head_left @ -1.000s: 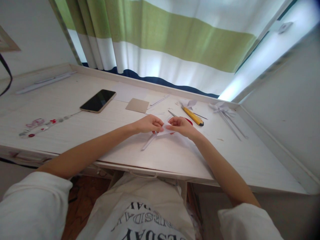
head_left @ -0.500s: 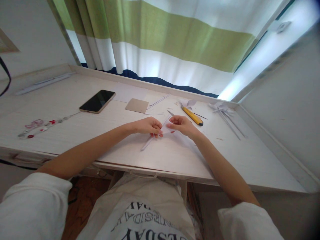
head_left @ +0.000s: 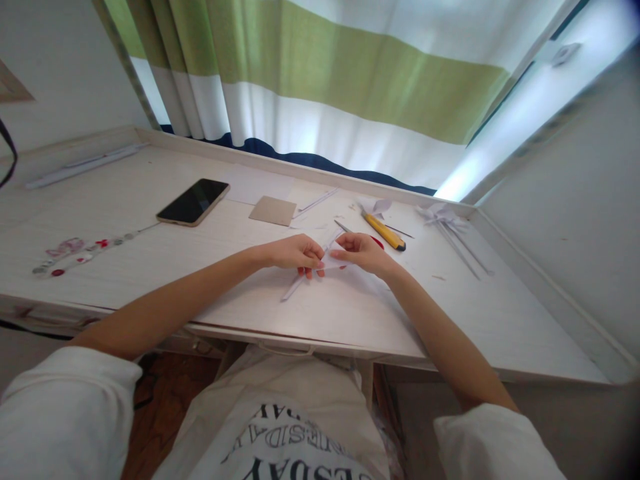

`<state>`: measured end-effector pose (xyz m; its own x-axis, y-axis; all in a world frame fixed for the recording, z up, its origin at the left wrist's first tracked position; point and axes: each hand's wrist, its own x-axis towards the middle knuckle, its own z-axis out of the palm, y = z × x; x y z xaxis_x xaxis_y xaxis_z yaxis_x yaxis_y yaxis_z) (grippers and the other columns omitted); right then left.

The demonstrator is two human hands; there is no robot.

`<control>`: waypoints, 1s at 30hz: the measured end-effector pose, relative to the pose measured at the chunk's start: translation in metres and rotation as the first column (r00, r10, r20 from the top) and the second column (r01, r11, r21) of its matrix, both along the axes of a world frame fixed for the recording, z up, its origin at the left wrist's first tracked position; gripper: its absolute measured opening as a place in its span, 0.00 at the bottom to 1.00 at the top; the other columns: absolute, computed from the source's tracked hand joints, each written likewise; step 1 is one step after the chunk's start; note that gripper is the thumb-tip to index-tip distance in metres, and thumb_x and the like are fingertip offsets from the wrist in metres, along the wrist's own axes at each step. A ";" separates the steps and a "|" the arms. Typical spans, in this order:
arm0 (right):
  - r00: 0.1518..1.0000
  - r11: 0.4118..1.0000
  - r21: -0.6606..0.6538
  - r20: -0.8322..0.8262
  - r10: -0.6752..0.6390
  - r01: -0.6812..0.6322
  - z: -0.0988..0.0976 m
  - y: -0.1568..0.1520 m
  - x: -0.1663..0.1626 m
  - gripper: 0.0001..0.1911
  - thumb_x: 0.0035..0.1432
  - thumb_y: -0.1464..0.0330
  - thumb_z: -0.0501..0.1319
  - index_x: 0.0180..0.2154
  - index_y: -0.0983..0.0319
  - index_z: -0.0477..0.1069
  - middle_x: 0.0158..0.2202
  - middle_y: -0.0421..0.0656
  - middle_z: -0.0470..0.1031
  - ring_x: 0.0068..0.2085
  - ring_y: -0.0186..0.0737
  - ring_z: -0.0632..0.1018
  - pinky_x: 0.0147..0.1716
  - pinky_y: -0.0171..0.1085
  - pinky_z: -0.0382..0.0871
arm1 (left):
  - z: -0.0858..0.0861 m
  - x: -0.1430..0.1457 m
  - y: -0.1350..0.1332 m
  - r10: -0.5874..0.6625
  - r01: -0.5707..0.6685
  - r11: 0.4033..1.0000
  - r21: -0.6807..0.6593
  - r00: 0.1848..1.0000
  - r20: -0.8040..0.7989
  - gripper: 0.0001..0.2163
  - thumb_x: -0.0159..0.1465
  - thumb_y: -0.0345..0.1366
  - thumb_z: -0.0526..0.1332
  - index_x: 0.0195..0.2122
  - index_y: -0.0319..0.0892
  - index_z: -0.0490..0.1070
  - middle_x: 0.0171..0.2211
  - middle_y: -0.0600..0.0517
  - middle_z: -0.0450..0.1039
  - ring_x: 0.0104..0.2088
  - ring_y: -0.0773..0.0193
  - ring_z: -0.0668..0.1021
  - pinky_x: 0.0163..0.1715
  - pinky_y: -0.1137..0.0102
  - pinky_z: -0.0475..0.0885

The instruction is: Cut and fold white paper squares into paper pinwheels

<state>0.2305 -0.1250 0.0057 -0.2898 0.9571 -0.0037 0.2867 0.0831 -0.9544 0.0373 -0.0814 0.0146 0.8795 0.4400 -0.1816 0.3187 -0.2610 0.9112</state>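
Note:
Between my two hands is a small piece of white paper (head_left: 332, 263), partly hidden by the fingers. My left hand (head_left: 301, 255) pinches its left side, and my right hand (head_left: 361, 253) grips the right side between thumb and fingers. A thin white paper strip (head_left: 293, 288) slants out below my left hand. Just behind my right hand lie scissors, whose grey blade (head_left: 342, 226) and red handle (head_left: 378, 243) show on either side of it. Beyond them rests a yellow utility knife (head_left: 384, 232).
At the right lie white paper pinwheels (head_left: 440, 217) with long sticks. A brown cardboard square (head_left: 273, 210), folded paper strips (head_left: 316, 203) and a white sheet (head_left: 260, 184) are farther back. Left are a phone (head_left: 194, 201) with a beaded strap (head_left: 95, 248) and long rolled paper (head_left: 85, 165).
The hands have shifted only slightly around the paper, still holding it. More of the scissors' red handle now shows behind my right hand.

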 end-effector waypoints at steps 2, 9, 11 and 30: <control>1.000 1.000 -0.010 0.005 0.008 -0.008 -0.001 0.001 0.000 0.13 0.40 0.63 0.65 0.29 0.63 0.68 0.22 0.36 0.68 0.24 0.31 0.71 0.23 0.32 0.71 | 0.001 0.000 -0.001 -0.001 0.001 1.000 -0.001 1.000 -0.002 0.08 0.53 0.35 0.58 0.29 0.34 0.71 0.28 0.48 0.74 0.22 0.71 0.72 0.20 0.78 0.64; 1.000 1.000 -0.028 0.011 -0.005 0.005 0.000 0.001 0.000 0.13 0.40 0.64 0.65 0.28 0.63 0.68 0.22 0.37 0.69 0.23 0.31 0.71 0.22 0.32 0.70 | 0.001 0.001 0.001 -0.014 0.014 1.000 -0.010 1.000 -0.011 0.09 0.53 0.37 0.59 0.29 0.35 0.71 0.29 0.47 0.74 0.22 0.70 0.73 0.20 0.78 0.65; 1.000 0.999 -0.032 0.013 -0.007 0.007 0.001 0.000 0.000 0.13 0.40 0.64 0.66 0.27 0.64 0.68 0.22 0.37 0.70 0.23 0.30 0.71 0.22 0.31 0.70 | 0.000 0.001 0.001 -0.018 0.018 1.000 -0.013 1.000 -0.013 0.09 0.53 0.37 0.59 0.29 0.35 0.71 0.30 0.47 0.74 0.22 0.70 0.73 0.20 0.78 0.65; 1.000 0.999 -0.045 0.007 -0.012 0.012 0.003 -0.001 -0.001 0.14 0.39 0.63 0.66 0.28 0.63 0.68 0.23 0.37 0.70 0.23 0.31 0.72 0.23 0.32 0.71 | 0.000 -0.001 0.003 -0.036 0.035 0.999 -0.039 0.999 -0.005 0.09 0.53 0.38 0.60 0.29 0.36 0.71 0.31 0.48 0.75 0.22 0.71 0.73 0.20 0.78 0.65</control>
